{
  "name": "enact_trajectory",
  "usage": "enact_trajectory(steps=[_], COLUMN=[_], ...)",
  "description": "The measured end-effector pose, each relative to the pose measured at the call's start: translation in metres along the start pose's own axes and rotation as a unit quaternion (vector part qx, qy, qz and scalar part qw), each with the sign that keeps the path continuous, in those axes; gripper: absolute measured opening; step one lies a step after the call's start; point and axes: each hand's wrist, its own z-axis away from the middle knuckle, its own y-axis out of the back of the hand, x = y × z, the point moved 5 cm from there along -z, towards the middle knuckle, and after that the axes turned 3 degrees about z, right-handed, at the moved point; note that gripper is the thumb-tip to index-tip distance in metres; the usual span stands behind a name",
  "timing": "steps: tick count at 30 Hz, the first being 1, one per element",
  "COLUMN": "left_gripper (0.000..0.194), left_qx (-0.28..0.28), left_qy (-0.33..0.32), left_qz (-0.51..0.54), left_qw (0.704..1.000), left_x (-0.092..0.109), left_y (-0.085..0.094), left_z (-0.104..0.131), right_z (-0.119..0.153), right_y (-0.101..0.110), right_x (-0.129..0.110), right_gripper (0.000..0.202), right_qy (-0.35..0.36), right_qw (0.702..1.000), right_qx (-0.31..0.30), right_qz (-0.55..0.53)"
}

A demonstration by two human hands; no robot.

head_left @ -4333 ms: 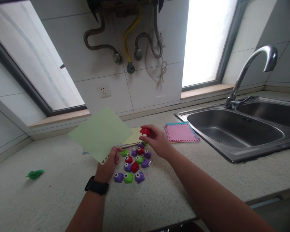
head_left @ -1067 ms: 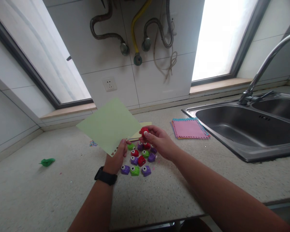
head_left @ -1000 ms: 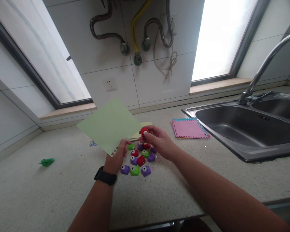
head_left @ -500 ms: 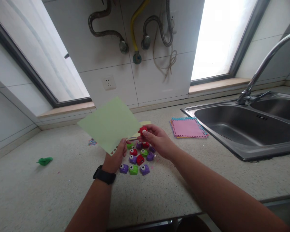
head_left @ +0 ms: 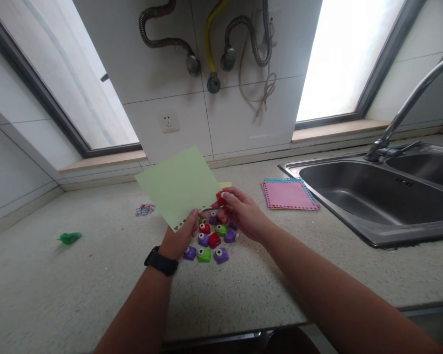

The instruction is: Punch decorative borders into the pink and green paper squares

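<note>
A pale green sheet of paper [head_left: 180,187] is tilted up above the counter, with small shapes cut along its lower edge. My left hand [head_left: 184,233] grips that edge, thumb on top. Between the thumb and fingers of my right hand [head_left: 245,211] is a red craft punch [head_left: 221,197], at the right corner of the paper. Whether the paper sits inside its slot I cannot tell. Below my hands, several small purple, green and red punches stand in rows, among them a green punch [head_left: 204,254] and a purple punch [head_left: 221,255]. My hands hide some of them.
A stack of coloured sheets with punched borders [head_left: 290,194] lies right of my hands, beside the steel sink [head_left: 354,196]. Paper bits [head_left: 145,210] are heaped on the left, and a crumpled green thing [head_left: 70,238] lies farther left. Behind the counter rises a tiled wall [head_left: 184,142].
The green paper has shifted right and turned slightly in my left hand, uncovering more paper bits. The red punch stays in my right hand, now closer against the paper's right corner. My view has tilted slightly.
</note>
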Motion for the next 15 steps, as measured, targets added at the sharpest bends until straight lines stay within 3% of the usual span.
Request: enact_trajectory(steps=[15], left_gripper=[0.041], left_qx=[-0.01], left_qy=[0.031], left_qz=[0.03], left_qw=[0.999], left_x=[0.001], left_y=[-0.006], left_z=[-0.001], right_z=[-0.002], right_y=[-0.005], right_x=[0.012], right_gripper=[0.03], right_qy=[-0.019], right_qw=[1.0], right_qx=[-0.009], right_qz=[-0.01])
